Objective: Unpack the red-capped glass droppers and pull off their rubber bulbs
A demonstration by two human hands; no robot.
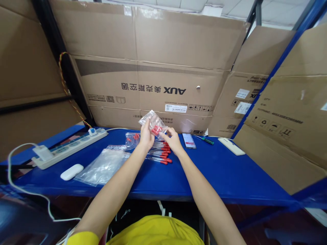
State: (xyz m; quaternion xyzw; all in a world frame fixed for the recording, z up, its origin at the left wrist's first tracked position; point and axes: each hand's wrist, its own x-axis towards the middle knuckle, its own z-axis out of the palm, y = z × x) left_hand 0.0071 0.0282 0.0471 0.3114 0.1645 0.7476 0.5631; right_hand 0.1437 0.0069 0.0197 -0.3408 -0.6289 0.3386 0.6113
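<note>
Both my hands are raised over the blue table point(219, 170) and hold one small clear plastic bag point(152, 122) with red-capped pieces inside. My left hand point(146, 136) grips the bag's left side. My right hand point(173, 139) pinches its lower right corner. Just below them lies a row of clear droppers with red caps point(161, 153). Another small filled bag point(132, 139) rests on the table to the left of my left hand.
A pile of empty clear bags point(103, 166) lies at the left, with a white case point(72, 172) and a power strip point(68, 147) beyond. A phone point(189, 140), a green screwdriver point(206, 140) and a white device point(231, 146) lie at the right. Cardboard boxes point(153, 68) wall the back.
</note>
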